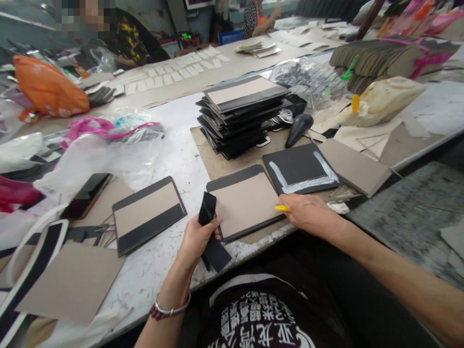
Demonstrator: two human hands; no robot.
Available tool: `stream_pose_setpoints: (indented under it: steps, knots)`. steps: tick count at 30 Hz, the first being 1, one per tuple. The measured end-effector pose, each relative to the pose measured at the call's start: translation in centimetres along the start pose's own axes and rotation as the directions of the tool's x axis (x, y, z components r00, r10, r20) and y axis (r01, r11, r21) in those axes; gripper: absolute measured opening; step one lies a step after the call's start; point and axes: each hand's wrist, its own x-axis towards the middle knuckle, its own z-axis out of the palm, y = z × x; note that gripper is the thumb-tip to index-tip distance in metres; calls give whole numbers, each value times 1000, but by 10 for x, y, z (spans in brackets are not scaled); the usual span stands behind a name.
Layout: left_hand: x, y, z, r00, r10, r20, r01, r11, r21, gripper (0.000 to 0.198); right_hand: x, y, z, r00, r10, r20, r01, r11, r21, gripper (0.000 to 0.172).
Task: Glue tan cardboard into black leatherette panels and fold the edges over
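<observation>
My left hand (197,237) is closed on a folded black strip (211,232) at the left edge of a board with a brown centre and black borders (246,203). My right hand (306,212) rests at that board's right corner, fingers closed round a small yellow tool (282,208). Just beyond lies a black sheet (300,169) with white glue streaks along its edges. A similar finished board (147,212) lies to the left.
A tall stack of black-and-brown boards (242,116) stands behind. A black dome-shaped object (299,128), plain brown cards (353,166), a phone (87,193), plastic bags (108,140) and an orange bag (49,89) surround the spot. Other people sit at the far side.
</observation>
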Motion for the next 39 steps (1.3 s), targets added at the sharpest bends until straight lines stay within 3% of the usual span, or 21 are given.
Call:
stream_pose_setpoints:
  steps: [7,15,23,39]
  knots:
    - [0,-4,-1,1000,0,19,0,1000,-25,28,-1,-2,1,1000,-2,-9,2,1000,-13,19]
    - [-5,-9,0,993,122,-11,-121,992,46,22,2,0,7,1000,-21,-20,21,1000,-2,17]
    - [-18,-10,-1,999,32,-10,-32,998,51,22,2,3,9,1000,2,-28,-1,1000,12,18]
    - [-18,-10,-3,995,-98,29,100,994,-50,29,7,13,13,1000,5,7,-5,1000,18,16]
